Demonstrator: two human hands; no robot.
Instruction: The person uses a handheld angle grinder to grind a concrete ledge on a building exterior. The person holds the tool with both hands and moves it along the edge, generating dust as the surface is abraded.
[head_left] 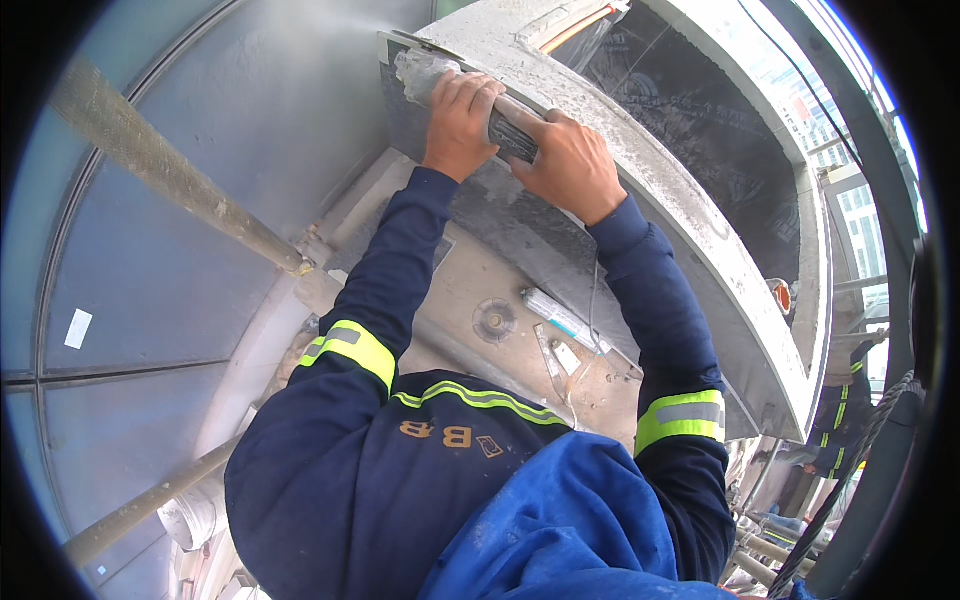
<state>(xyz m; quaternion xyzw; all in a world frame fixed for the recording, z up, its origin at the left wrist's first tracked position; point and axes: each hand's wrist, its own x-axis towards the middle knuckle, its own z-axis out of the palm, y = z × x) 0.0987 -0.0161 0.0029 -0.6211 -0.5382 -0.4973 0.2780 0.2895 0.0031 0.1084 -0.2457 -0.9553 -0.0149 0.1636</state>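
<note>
Firstly, at left, 2 poles (180, 170) slant before the blue-grey panels (220, 120). Centrally, 1 left hand (464, 120) and 1 right hand (575, 168) are clamped on 1 handheld tool (513, 138), located at the pale ledge's (680, 205) upper left end; beneath lie 1 round drain (494, 319) and, rightward, 1 cartridge tube (563, 319); far right, 1 co-worker (838, 420) partly shows.

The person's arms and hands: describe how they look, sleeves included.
Both sleeves are dark navy, reaching the wrists. Around each runs a bright yellow-green band with a grey stripe. The left hand and right hand are bare, without gloves.
</note>
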